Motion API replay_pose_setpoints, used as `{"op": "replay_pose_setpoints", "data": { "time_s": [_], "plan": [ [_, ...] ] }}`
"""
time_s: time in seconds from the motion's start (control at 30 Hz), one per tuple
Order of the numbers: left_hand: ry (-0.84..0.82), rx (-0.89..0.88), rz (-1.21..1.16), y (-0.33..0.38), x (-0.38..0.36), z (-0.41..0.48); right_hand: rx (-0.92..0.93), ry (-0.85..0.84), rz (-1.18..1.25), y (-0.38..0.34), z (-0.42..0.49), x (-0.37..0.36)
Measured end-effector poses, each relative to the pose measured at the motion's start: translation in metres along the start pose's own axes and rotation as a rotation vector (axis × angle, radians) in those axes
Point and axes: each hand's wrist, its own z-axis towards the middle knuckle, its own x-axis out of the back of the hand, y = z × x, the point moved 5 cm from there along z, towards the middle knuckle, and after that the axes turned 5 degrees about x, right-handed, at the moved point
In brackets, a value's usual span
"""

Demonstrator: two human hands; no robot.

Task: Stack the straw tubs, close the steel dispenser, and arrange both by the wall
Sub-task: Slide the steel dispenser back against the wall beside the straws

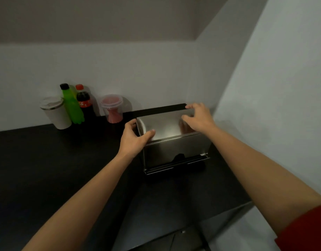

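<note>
**Both hands on the steel dispenser near the wall corner**

The steel dispenser (174, 142) stands on the dark table (47, 169), close to the corner where the back wall (138, 69) meets the side wall (274, 87); its lid lies flat and looks shut, and a slot with a dark opening runs along the bottom of its front face.

The left hand (133, 138) grips the dispenser's upper left corner; its thumb lies across the top of the lid and its fingers (131, 123) curl round the left side, so the hand is clamped on the box. The right hand (197, 117) rests on the lid's right part; its fingers (191, 106) are spread apart, some reaching the lid's far edge, the palm pressed down on the steel rather than closed round anything; a red sleeve (304, 230) shows at that arm's near end.

To the left of the dispenser, against the back wall, stand the clear straw tubs (112, 109), one nested on another with red straws inside; further left of the dispenser stand a cola bottle (84, 102), a green bottle (71, 105) and a pale lidded cup (55, 113), close together in a row.
</note>
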Motion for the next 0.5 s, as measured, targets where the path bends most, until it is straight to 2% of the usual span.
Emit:
{"op": "replay_pose_setpoints", "data": {
  "time_s": [0.07,0.13,0.23,0.33,0.5],
  "plan": [
    [0.016,-0.031,-0.005,-0.004,-0.006,-0.006,0.000,-0.001,-0.047,0.016,-0.004,0.003],
    [0.026,-0.070,-0.008,-0.010,-0.011,-0.013,-0.017,-0.010,0.006,0.032,-0.011,0.004],
    [0.016,-0.080,-0.028,-0.025,-0.018,-0.021,-0.014,-0.041,0.266,0.051,-0.024,0.001],
    [0.029,-0.084,0.002,-0.039,-0.022,-0.023,-0.035,0.032,0.479,0.073,-0.036,0.002],
    [0.033,0.001,0.024,-0.066,-0.029,-0.025,-0.080,-0.044,0.509,0.104,-0.051,-0.023]
  ]
}}
